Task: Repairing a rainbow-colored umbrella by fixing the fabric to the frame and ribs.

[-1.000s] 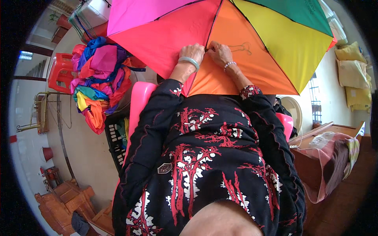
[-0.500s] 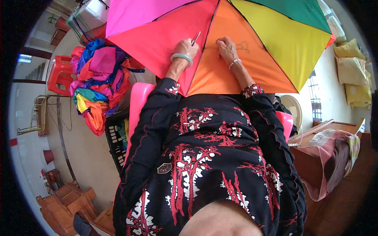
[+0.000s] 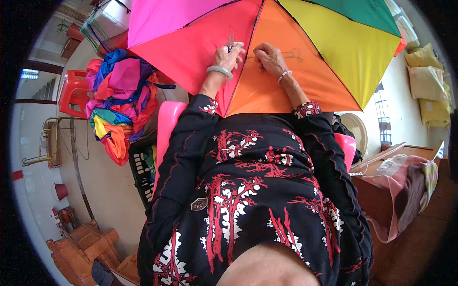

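An open multicoloured umbrella (image 3: 305, 28) spreads before me with pink, red, orange, yellow and green panels. My left hand (image 3: 227, 58), a pale bangle at its wrist, rests over the red panel and holds small thread snips (image 3: 232, 42), blades pointing away from me. Across the dark rib seam, my right hand (image 3: 270, 59), with a beaded bracelet, is over the orange panel. Its fingertips are pinched close to the seam; what they grip is too small to make out. A loose dark thread (image 3: 296, 55) lies looped on the orange cloth beside that hand.
At the left, a heap of colourful fabric (image 3: 121, 90) sits by a red plastic chair (image 3: 74, 93). A black crate (image 3: 142, 174) stands beside my pink chair (image 3: 170, 121). At the right are a cloth-draped wooden table (image 3: 381, 190) and stacked yellowish sacks (image 3: 426, 83).
The snips have turned more upright and the left fingers have loosened and spread somewhat. My right hand has shifted slightly left, toward the seam.
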A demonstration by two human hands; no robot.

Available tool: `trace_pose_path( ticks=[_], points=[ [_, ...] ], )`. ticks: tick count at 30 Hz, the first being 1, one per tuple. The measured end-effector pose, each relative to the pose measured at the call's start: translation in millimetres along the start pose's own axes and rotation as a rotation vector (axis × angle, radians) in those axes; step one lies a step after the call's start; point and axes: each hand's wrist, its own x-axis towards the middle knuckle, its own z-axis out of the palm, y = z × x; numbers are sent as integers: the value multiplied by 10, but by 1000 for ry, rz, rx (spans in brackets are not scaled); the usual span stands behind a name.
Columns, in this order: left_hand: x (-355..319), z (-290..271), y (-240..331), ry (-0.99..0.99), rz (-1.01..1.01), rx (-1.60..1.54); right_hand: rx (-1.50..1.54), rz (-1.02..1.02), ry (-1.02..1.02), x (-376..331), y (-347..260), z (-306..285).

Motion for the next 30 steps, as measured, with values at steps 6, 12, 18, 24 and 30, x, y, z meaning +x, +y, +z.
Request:
trace_pose_path(
  ticks=[6,12,18,24,30],
  points=[
    [-3,-78,14,-223,30,-382,160,-141,-177,-110,-311,145],
    [-45,-123,72,-394,-51,-674,331,-211,-173,-99,-393,164],
    [-37,-123,63,-327,-49,-661,120,-282,-71,-60,-381,206],
    [-48,-93,116,-441,0,-629,-5,-422,120,-6,-314,180],
    [-77,-125,122,-377,-29,-589,293,-158,12,-84,-483,170]
  ],
)
